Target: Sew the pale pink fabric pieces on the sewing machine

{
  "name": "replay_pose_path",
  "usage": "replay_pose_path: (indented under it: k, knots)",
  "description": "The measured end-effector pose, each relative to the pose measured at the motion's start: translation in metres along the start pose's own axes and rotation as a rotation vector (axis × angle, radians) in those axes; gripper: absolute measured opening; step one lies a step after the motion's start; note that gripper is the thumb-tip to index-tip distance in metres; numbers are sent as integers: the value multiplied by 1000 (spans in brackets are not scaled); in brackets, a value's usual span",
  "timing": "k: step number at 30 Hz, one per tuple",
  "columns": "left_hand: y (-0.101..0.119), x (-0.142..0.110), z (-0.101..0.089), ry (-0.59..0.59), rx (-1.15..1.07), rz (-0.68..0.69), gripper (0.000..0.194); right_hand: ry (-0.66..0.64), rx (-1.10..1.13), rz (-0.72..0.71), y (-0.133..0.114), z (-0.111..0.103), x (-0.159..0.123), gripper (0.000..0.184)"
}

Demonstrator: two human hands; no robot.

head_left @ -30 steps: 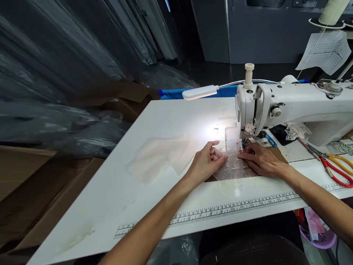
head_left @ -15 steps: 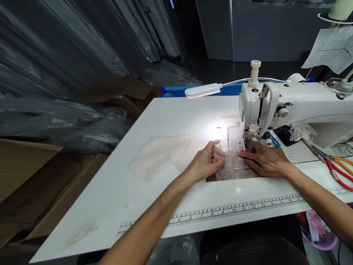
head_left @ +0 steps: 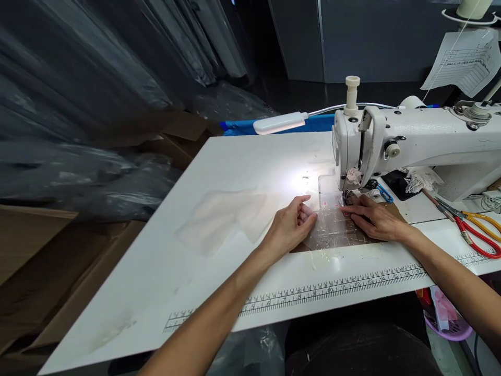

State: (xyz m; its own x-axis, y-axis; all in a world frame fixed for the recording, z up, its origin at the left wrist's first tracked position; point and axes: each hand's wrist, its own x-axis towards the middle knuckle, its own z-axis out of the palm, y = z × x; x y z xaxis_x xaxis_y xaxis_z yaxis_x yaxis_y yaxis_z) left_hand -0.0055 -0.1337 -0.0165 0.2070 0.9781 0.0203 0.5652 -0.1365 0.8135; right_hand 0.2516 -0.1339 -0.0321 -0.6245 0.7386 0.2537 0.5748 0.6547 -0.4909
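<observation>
A piece of pale, sheer fabric point(head_left: 223, 216) lies across the white tabletop and runs under my left hand toward the sewing machine point(head_left: 354, 143). My left hand point(head_left: 291, 224) is left of the needle, its fingers curled and its thumb and fingertips closed on the fabric's edge. Close beside the presser foot point(head_left: 346, 197), my right hand point(head_left: 373, 218) rests low, with bent fingers pressed together on the fabric; its fingertips reach just in front of the foot. Beneath both hands is a brown patch point(head_left: 352, 239) under a clear, scratched cover. The fabric's exact edge at the needle is hard to make out.
Scissors with red and yellow handles point(head_left: 475, 232) lie at the right. A lamp point(head_left: 279, 123) hangs over the table. A printed ruler point(head_left: 313, 292) follows the front edge. Cardboard boxes point(head_left: 70, 282) stand left, and a purple basket point(head_left: 454, 331) sits below right.
The view has shifted slightly. My right fingertips have moved a little nearer the presser foot, and the sheer fabric has drawn away from the front of the brown patch. My left hand stays curled.
</observation>
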Motion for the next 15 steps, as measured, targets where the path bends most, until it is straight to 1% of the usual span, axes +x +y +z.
replay_pose_path:
  k: [5, 7, 9, 10, 11, 12, 14, 15]
  knots:
    - [-1, -1, -2, -69, 48, -4, 57, -6, -139, -61, -4, 3, 1, 37]
    - [-2, -2, -5, -45, 136, 37, 63, -5, -187, -55, -7, 5, 2, 36]
    - [-3, -2, -7, 51, 247, 160, 64, 1, -210, -37, -9, 7, 3, 36]
    - [-3, -2, -8, 88, 288, 255, 60, 6, -217, -25, -9, 8, 3, 36]
    - [-3, -2, -9, 85, 304, 369, 52, 12, -220, -15, -10, 9, 3, 35]
    - [-2, -2, -9, 33, 294, 489, 44, 19, -217, -7, -9, 9, 3, 35]
    - [0, -4, -8, -166, 247, 689, 28, 39, -185, -6, -8, 10, 2, 35]
    - [1, -5, -7, -265, 231, 751, 23, 51, -152, -9, -7, 10, 1, 35]
